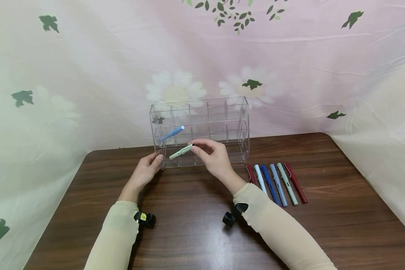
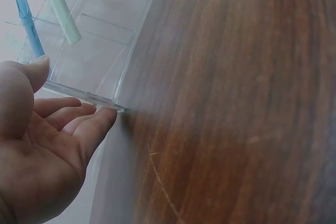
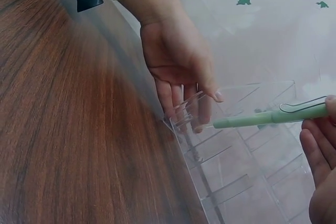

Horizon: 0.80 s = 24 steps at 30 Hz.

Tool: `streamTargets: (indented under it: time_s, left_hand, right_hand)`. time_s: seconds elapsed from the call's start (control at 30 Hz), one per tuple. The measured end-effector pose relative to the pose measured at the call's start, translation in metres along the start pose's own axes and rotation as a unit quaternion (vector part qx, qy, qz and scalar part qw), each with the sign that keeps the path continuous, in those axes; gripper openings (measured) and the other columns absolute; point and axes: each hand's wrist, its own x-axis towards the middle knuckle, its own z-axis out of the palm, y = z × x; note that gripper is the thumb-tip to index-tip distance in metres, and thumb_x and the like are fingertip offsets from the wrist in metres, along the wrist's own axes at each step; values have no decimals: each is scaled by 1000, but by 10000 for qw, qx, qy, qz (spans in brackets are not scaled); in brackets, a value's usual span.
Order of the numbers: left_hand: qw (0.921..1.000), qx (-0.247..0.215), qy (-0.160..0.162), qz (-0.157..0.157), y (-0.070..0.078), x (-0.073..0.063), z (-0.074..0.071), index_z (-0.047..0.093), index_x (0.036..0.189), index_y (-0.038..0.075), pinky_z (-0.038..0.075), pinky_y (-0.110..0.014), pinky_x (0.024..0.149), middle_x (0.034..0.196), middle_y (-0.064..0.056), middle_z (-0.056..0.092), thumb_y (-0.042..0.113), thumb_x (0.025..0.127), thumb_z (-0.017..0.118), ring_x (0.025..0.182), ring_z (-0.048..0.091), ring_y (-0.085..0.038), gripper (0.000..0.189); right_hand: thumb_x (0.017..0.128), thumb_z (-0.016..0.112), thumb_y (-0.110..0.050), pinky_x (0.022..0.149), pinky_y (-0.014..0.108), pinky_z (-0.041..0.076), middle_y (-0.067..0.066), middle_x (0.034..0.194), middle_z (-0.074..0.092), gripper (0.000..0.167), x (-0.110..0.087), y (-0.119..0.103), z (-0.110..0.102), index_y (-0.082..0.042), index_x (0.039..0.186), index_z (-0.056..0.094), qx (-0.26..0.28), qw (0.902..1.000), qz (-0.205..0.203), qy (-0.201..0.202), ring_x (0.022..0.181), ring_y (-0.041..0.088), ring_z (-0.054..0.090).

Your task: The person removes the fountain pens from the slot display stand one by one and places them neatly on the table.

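Observation:
A clear acrylic organizer with tiered compartments stands at the back of the table. My left hand holds its front left corner; in the right wrist view the thumb is at the front and the fingers lie along the outer side wall. My right hand pinches a light green pen by its capped end. The pen slants with its barrel end toward the organizer's left front compartments. A blue pen leans in a left compartment of the middle tier.
Several capped pens lie side by side on the brown wooden table, right of the organizer, among them a dark blue pen, a grey-green pen and a dark red pen. A patterned cloth hangs behind the table.

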Motion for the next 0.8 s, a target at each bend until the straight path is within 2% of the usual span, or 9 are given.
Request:
streamTargets:
  time_s: [0.23,0.4,0.53,0.8]
  left_hand:
    - [10000,-27,19,-23,0,0,1,25,168,-6,40,-49,128,173,-30,30,31,119,43,156,42,-45,64]
    - [10000,-57,36,55,1,1,0,27,167,-7,41,-48,127,172,-31,32,30,119,43,156,42,-44,63]
    - [10000,44,54,46,3,0,1,25,168,-6,40,-49,127,173,-31,31,32,119,43,156,42,-44,65]
    - [9999,150,-29,68,0,-3,2,23,169,-6,40,-49,127,174,-30,28,34,119,41,156,41,-45,66]
  right_hand:
    - [99,76,1,82,19,65,26,114,79,20,0,-3,-2,6,118,78,160,9997,-143,150,89,-2,73]
    - [99,76,0,85,19,65,28,115,78,21,0,-10,-6,9,118,77,266,9992,-234,207,94,2,74]
    - [100,76,-3,88,20,65,26,115,79,22,1,-15,-12,9,119,77,237,9989,-337,209,98,6,75]
    - [99,76,-1,85,19,64,28,114,79,20,2,-24,-30,7,117,78,214,9983,-430,344,98,5,75]
